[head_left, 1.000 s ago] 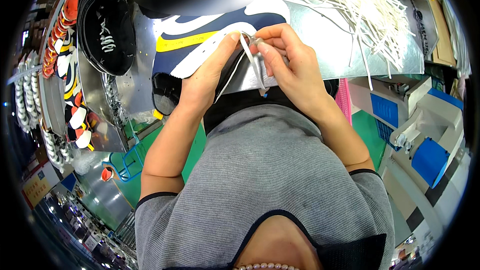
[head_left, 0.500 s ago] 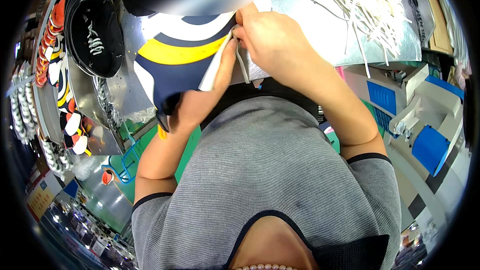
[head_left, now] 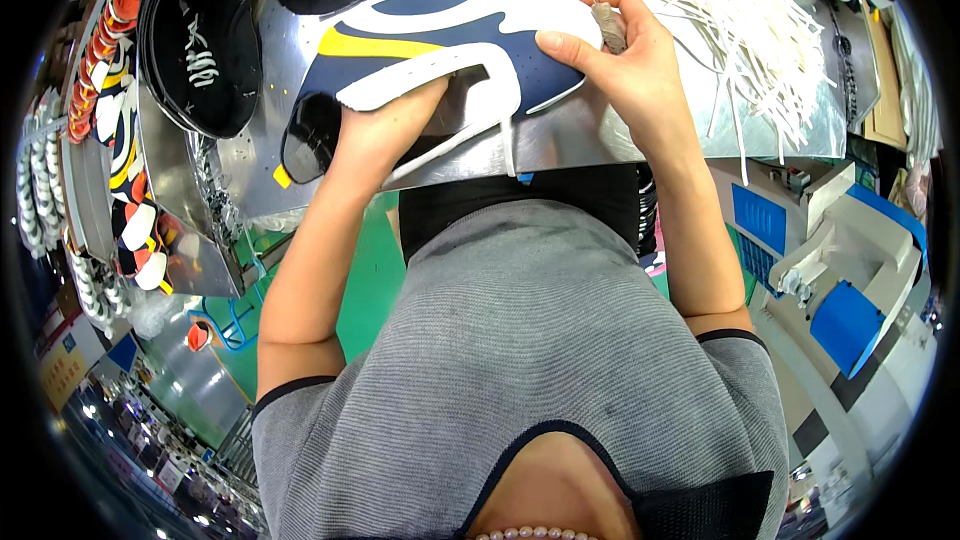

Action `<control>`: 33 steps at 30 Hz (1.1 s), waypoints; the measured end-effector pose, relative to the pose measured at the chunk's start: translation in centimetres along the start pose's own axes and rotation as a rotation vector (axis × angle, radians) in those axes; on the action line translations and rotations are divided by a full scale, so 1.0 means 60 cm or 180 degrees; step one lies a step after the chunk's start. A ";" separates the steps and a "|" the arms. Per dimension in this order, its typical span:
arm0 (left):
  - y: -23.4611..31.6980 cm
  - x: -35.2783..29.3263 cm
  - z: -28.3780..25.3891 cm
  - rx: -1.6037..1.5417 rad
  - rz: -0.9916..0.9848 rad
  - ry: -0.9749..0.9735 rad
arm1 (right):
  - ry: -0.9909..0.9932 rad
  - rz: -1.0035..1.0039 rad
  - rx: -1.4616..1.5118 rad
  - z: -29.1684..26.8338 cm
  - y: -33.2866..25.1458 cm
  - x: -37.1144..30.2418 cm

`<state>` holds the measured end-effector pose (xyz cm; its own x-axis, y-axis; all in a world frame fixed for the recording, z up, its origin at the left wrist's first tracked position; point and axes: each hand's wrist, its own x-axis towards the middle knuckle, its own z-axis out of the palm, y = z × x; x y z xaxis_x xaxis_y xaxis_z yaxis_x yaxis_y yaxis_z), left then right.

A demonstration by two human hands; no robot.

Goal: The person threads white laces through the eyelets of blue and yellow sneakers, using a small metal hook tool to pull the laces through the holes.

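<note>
Left grip (head_left: 392,130) reached inside the navy-and-white shoe upper (head_left: 475,38), its clasp hidden; right grip (head_left: 645,65) held a wrapped-handled tool (head_left: 609,28), thumb on the toe.
The upper lay on the bench (head_left: 580,138), white lace (head_left: 507,145) dangling by its opening, loose laces (head_left: 705,25) beyond; good handling seemed to want steady inside support, untwisted lace and the tool's thin point clear of fingers.

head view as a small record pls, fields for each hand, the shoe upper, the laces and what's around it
left hand: reaches into the opening of the shoe upper, fingers hidden
right hand: at the toe end, holding a small tool with a wrapped handle
shoe upper: navy, white and yellow, on its side
lace: white, hanging from the upper's opening
surface: metal table
nearby: loose white laces, right; nested black uppers, left
</note>
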<state>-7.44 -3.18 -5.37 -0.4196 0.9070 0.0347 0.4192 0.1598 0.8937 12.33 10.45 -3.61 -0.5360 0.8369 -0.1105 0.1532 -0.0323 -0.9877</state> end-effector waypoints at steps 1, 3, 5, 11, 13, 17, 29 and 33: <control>0.004 0.002 -0.004 -0.0015 -0.0135 -0.0140 | 0.0030 0.0021 0.0063 0.002 0.004 0.006; 0.043 0.014 -0.017 -0.0734 -0.0908 -0.0554 | 0.0164 0.0267 0.0311 -0.004 0.020 0.020; 0.075 -0.001 -0.024 -0.0562 -0.0605 -0.0848 | 0.0364 0.0439 0.0805 -0.012 0.032 0.026; 0.072 -0.020 0.010 0.1408 0.0633 -0.0071 | 0.0260 -0.0462 0.0846 -0.017 0.034 -0.016; 0.082 -0.020 0.017 0.1373 0.0720 -0.0042 | -0.0407 -0.0024 -0.0027 -0.007 0.025 -0.039; 0.119 -0.012 0.017 0.1353 0.1001 0.0093 | -0.1091 0.0266 -0.0112 0.013 0.024 -0.053; 0.168 0.013 -0.028 0.1018 0.1111 -0.0157 | -0.0963 0.0022 -0.0885 -0.123 0.052 -0.246; 0.080 -0.012 0.011 0.1652 0.0396 -0.0973 | -0.0230 -0.0460 -0.0482 -0.067 0.017 -0.156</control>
<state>-4.58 -2.82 -1.37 -0.1246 0.9895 -0.0738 0.8199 0.1446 0.5540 20.87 4.78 -3.13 -0.6186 0.7855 0.0180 0.1905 0.1722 -0.9665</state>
